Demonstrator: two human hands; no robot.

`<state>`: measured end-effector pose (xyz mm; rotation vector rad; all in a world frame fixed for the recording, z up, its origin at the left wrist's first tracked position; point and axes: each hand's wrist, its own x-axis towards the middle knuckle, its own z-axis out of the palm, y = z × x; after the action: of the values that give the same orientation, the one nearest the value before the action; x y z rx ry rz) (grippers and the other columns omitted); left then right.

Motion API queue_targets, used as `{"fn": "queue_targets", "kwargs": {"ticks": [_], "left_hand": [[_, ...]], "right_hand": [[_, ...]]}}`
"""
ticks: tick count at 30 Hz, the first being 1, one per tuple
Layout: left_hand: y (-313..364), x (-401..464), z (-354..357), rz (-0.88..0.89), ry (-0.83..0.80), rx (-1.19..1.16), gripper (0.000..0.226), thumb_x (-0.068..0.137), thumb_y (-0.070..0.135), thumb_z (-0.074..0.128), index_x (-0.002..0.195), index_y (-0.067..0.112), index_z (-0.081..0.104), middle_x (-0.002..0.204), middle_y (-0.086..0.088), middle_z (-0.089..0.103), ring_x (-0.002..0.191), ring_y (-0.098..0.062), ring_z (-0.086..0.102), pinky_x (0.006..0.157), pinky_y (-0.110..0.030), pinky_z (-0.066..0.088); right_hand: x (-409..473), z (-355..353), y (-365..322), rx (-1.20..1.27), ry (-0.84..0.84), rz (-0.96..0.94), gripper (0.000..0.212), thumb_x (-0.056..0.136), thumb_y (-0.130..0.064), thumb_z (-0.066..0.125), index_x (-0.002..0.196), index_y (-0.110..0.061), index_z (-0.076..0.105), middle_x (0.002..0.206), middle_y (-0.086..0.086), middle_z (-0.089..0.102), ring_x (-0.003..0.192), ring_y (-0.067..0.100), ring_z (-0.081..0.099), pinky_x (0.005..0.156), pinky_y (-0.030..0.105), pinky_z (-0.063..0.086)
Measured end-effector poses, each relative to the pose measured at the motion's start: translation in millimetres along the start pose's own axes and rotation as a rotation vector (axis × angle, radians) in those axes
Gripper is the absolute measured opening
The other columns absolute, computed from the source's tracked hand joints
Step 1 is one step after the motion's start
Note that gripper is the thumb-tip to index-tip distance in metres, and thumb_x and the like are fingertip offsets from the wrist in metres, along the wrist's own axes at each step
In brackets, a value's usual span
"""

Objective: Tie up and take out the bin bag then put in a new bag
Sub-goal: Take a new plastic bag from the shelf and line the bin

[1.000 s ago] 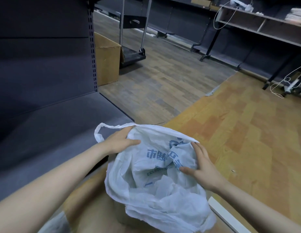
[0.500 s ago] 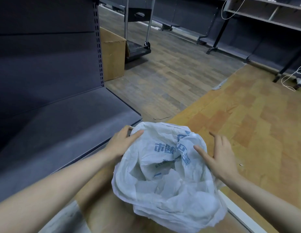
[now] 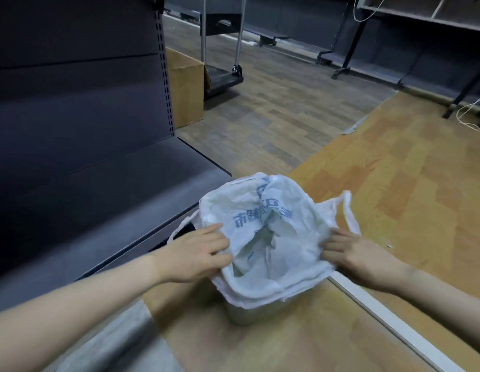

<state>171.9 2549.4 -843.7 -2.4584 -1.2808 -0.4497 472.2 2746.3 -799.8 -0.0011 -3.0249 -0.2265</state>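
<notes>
A white plastic bag [image 3: 263, 232] with blue print lines a small bin [image 3: 240, 316] on the wooden floor, its mouth spread open over the rim. My left hand [image 3: 196, 255] grips the bag's left edge. My right hand [image 3: 357, 257] presses the bag's right edge down at the rim. One bag handle [image 3: 347, 210] sticks out to the right, another loop [image 3: 180, 228] hangs at the left. Only the bin's lower front wall shows below the bag.
A dark metal shelf unit [image 3: 86, 157] stands close on the left. A cardboard box [image 3: 186, 87] and a platform trolley [image 3: 224, 73] are behind it. A white strip [image 3: 389, 318] lies on the floor at right. More shelving [image 3: 421, 36] lines the back.
Both hands moved from the bag's far side down to its left and right edges. The bag now sits lower and wider over the bin rim, with the right handle sticking out.
</notes>
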Motion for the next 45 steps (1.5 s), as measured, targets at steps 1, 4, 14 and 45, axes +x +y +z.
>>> {"fn": "queue_targets", "kwargs": {"ticks": [1,4,14,45], "left_hand": [[5.3,3.3,2.1,-0.002,0.014,-0.007,0.013,0.084,0.006,0.047,0.084,0.016,0.039,0.067,-0.005,0.048,0.061,-0.024,0.044,0.088,-0.039,0.044],[7.0,5.5,3.0,0.007,-0.004,0.056,0.027,0.073,-0.001,0.058,0.084,0.017,0.039,0.066,-0.002,0.045,0.058,-0.023,0.037,0.064,-0.029,0.039],[12.2,2.2,2.1,-0.008,-0.015,0.192,0.025,0.071,-0.003,0.045,0.081,0.018,0.035,0.065,0.001,0.044,0.059,-0.019,0.036,0.064,-0.026,0.025],[4.6,5.9,-16.1,-0.006,-0.042,-0.013,0.037,0.086,0.046,0.049,0.070,0.014,0.057,0.071,-0.003,0.060,0.071,-0.023,0.062,0.086,-0.033,0.039]], "right_hand": [[-0.5,-1.5,1.0,-0.026,-0.015,0.002,0.015,0.089,-0.012,0.045,0.085,-0.022,0.057,0.077,-0.002,0.064,0.079,0.024,0.063,0.080,0.030,0.045],[4.8,-6.5,-19.6,-0.044,-0.082,-0.033,0.055,0.096,-0.050,0.022,0.136,-0.018,0.046,0.117,0.000,0.066,0.112,0.020,0.062,0.092,0.036,0.050],[-17.4,26.8,-49.1,-0.122,-0.009,-0.230,0.046,0.101,-0.029,0.022,0.147,-0.033,0.028,0.159,0.005,0.012,0.145,0.028,0.018,0.115,0.049,0.013],[-16.2,-6.7,-16.3,-0.057,0.036,-0.026,0.056,0.103,-0.024,0.018,0.080,-0.013,0.068,0.098,-0.002,0.070,0.103,0.023,0.065,0.091,0.028,0.048]]}}
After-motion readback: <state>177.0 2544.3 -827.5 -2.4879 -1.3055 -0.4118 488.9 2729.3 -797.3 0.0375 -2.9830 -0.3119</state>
